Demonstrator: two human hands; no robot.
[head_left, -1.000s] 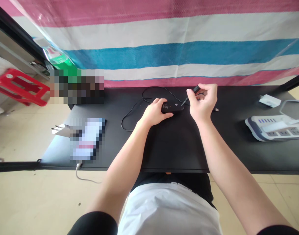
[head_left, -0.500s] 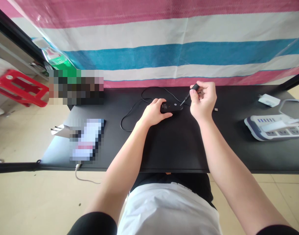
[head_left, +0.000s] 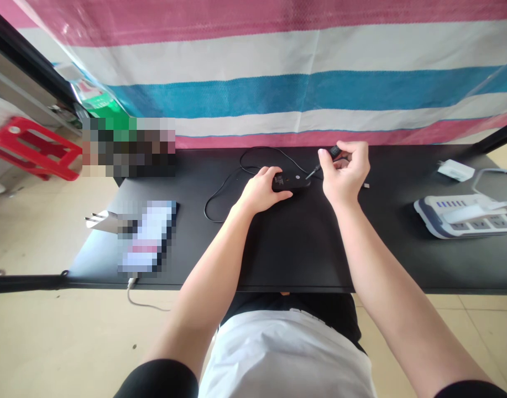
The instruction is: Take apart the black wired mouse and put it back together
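Observation:
A black wired mouse (head_left: 297, 180) lies on the black table, its underside with a printed label facing up. My left hand (head_left: 262, 190) is closed around its left end, thumb along the near edge and fingers over the far edge. In my right hand (head_left: 346, 171) is a screwdriver (head_left: 318, 167) with a dark handle, held at a slant. Its metal tip meets the right end of the mouse's underside. The thumb lies along the handle's near side while the curled fingers hold its top. Behind the mouse a thin black cable (head_left: 214, 198) loops over the table.
A USB plug (head_left: 366, 186) lies right of my right hand. Farther right are a white power strip (head_left: 435, 215) and a white charger (head_left: 456, 170). On the left sit a blurred phone (head_left: 150, 237) and a plug adapter (head_left: 104, 222). A striped sheet (head_left: 253, 94) hangs behind the table.
My right hand's thumb has shifted left and the fingers have turned slightly about the screwdriver handle. The tip stays on the mouse, and my left hand has not moved.

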